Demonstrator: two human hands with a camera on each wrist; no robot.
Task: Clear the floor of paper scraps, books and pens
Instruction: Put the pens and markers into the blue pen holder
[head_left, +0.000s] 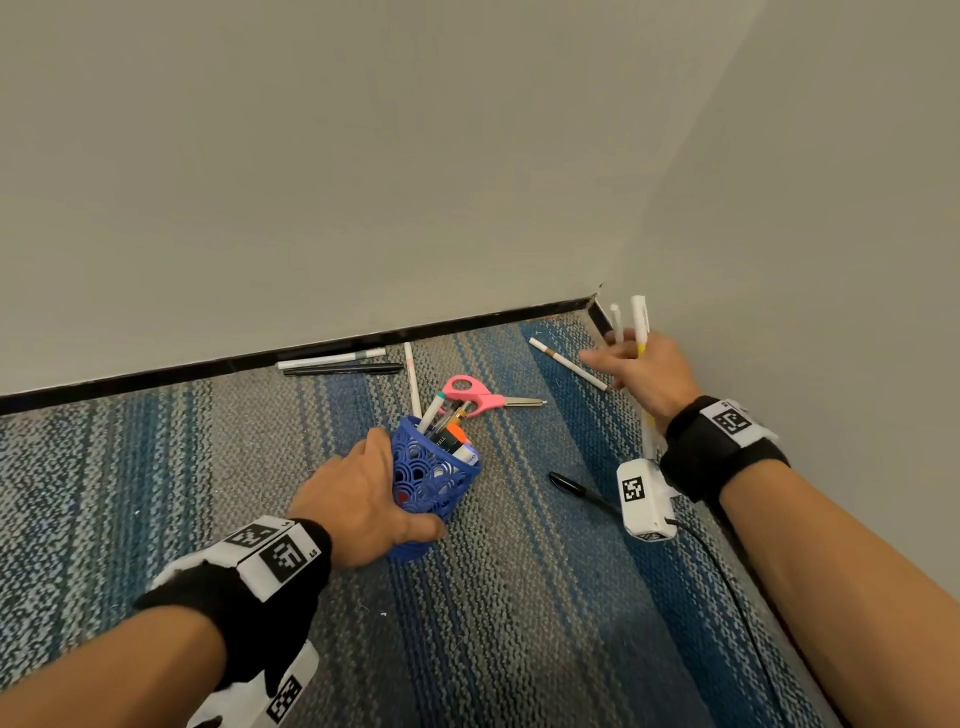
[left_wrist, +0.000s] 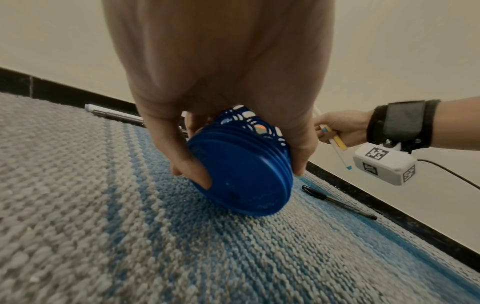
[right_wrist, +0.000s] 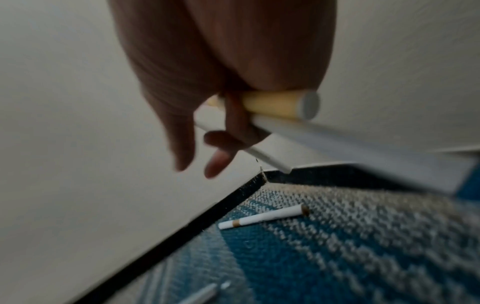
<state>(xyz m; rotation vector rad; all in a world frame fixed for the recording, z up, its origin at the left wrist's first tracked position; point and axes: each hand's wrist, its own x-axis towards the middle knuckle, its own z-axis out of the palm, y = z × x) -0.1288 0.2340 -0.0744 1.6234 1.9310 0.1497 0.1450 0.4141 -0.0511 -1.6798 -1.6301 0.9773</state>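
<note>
Left hand (head_left: 363, 499) grips the blue perforated plastic pen cup (head_left: 434, 480), fingers and thumb wrapped round the lower wall. The cup is tilted, mouth toward the wall, base edge on the striped grey-blue carpet (head_left: 519, 597); probably angled so the right hand can feed pens in. It already holds several markers.

Right hand (head_left: 644, 374), up near the corner, clenches a bundle of white pens (head_left: 639, 317), one with a yellow barrel, while the free fingers spread toward the white pen with a brown band (head_left: 566, 364) lying on the carpet. My read: collecting several before one dump into the cup.

Still on the floor:
- black pen (head_left: 574, 488) by the right wrist
- white pen and black pen against the black skirting (head_left: 332, 359)
- thin white pen (head_left: 413, 379)
- pink-handled scissors (head_left: 483, 397) behind the cup

Hard to tell:
- exact pen count in the right hand; right wrist view is blurred
- cup contents, mostly hidden
- no paper scraps or books in view
</note>
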